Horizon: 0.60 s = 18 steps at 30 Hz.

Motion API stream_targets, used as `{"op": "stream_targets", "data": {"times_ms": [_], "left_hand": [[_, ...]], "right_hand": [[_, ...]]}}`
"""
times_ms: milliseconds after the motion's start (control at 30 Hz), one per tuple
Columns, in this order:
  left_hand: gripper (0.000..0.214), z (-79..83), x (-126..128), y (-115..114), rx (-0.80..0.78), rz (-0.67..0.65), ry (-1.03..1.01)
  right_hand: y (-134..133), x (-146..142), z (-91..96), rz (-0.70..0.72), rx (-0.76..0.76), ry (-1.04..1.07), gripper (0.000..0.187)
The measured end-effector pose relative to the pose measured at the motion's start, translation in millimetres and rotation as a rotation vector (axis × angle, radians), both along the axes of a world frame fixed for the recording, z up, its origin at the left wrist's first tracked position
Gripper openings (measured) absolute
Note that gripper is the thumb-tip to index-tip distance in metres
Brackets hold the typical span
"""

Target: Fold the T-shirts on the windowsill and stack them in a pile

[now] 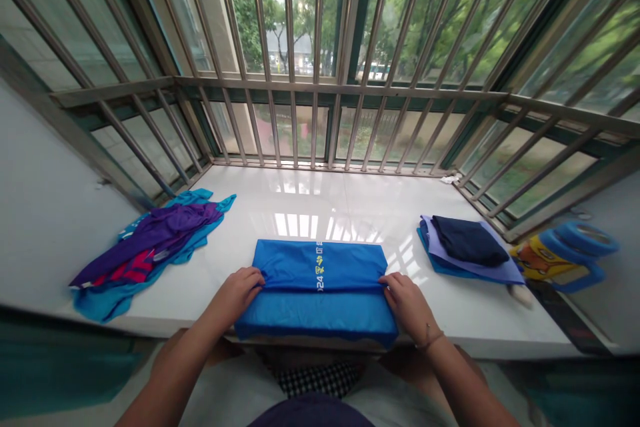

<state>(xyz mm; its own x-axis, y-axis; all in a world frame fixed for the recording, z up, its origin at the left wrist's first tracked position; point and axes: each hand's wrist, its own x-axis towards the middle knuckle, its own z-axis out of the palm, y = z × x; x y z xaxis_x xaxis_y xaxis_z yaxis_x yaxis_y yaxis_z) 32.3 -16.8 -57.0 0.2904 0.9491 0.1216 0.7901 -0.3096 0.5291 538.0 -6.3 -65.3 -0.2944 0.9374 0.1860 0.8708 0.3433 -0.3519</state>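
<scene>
Blue garment (pixel 310 300) is folded into a wide strip and sits right between the two hands, on the near edge of a glossy white ledge (pixel 320 200) below a barred window (pixel 315 80); left hand (pixel 244 290) has its fingertips pinched on the left end, right hand (pixel 404 300) is pinching the right end at about the same height, so the cloth pretty much spans the whole gap between them; both grips look like fingers and thumb closed on the fabric, nothing else held. The top flap is a deeper blue with a white and yellow print running down the middle; below it a lighter blue layer comes toward the person and droops at the front edge. Off past the left hand there's a rumpled purple and turquoise pile (pixel 160 240), well apart from the garment; over beyond the right hand there's a neat folded stack (pixel 467 240), navy on top, lavender under that, blue at the bottom; just beside that stack is a blue and yellow mug (pixel 550 257), and there's a thin bracelet (pixel 431 340) on the right wrist.
</scene>
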Motion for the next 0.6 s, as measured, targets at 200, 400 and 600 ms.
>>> {"op": "stream_targets", "data": {"times_ms": [200, 400, 600], "left_hand": [[0.021, 10.0, 1, -3, -0.045, 0.015, -0.048], [0.017, 2.4, -4, -13, -0.092, 0.103, -0.207], [0.029, -7.1, -34, -5, -0.217, 0.665, -0.666]], "right_hand": [[-3, 0, 6.6, 0.023, 0.017, 0.018, 0.026], [-17, 2, 2.4, -0.005, -0.052, 0.08, 0.037], [-20, 11, 7.4, -0.359, -0.059, 0.204, 0.031]]}}
